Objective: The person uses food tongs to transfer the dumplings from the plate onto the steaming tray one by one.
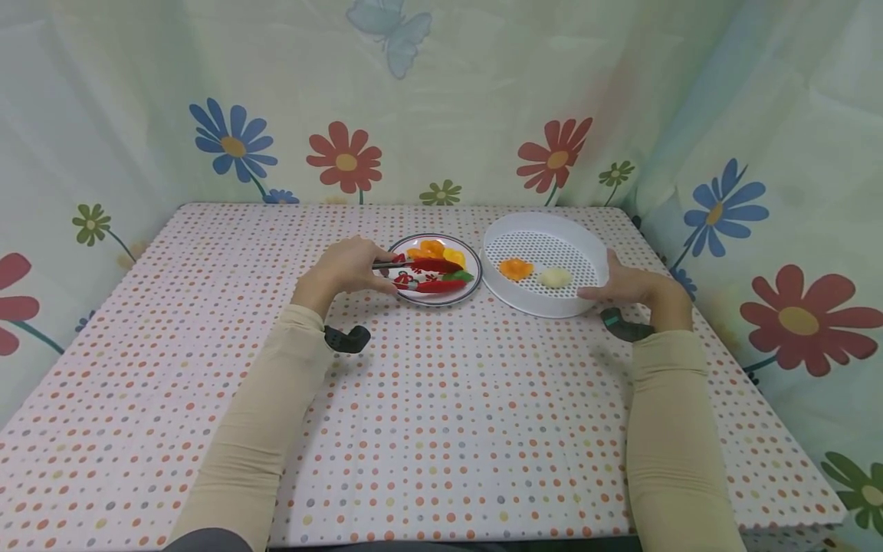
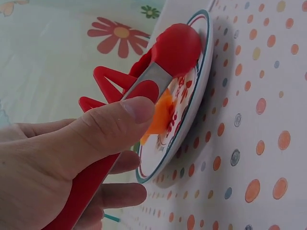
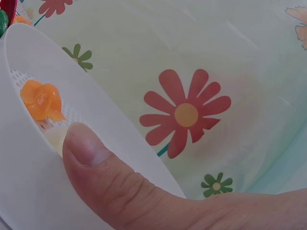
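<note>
Red, silver-shafted tongs (image 2: 154, 79); perhaps silicone-headed

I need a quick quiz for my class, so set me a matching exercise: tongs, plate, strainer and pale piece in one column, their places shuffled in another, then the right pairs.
1. tongs
2. plate
3. strainer
4. pale piece

A. inside the strainer
B. held by the left hand
C. held by the right hand
D. beneath the tongs

Pairs: 1-B; 2-D; 3-C; 4-A
</note>
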`<state>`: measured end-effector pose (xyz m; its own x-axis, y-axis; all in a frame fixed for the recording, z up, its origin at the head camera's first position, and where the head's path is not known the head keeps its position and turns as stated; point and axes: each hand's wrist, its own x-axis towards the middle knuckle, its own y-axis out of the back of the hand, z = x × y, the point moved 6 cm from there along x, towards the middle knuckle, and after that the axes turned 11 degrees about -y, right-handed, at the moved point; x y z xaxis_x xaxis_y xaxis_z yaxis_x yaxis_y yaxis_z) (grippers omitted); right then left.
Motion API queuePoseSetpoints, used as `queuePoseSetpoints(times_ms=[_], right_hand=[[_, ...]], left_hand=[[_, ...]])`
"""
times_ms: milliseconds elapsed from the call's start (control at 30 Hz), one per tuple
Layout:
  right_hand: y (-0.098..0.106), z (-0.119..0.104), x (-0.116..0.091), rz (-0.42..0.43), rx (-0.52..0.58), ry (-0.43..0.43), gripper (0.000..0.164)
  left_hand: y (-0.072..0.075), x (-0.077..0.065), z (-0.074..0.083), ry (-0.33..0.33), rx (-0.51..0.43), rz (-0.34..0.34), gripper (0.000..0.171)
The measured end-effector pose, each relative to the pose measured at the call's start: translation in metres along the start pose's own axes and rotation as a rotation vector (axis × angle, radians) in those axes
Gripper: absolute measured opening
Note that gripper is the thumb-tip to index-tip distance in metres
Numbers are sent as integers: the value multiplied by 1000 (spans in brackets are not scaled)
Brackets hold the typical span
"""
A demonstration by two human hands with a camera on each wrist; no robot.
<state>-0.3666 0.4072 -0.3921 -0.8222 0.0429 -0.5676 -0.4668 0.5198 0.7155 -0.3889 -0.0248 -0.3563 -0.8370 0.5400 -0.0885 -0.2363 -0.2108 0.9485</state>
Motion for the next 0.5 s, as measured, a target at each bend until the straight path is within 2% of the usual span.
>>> queuePoseSetpoints(times_ms=[233, 500], right_hand=[[-2, 0, 0, 3, 12, 14, 129], [-1, -2, -3, 22, -12, 15, 131]], left_hand=[[2, -1, 3, -22, 21, 16, 70], [14, -4, 9, -34, 27, 57, 69]])
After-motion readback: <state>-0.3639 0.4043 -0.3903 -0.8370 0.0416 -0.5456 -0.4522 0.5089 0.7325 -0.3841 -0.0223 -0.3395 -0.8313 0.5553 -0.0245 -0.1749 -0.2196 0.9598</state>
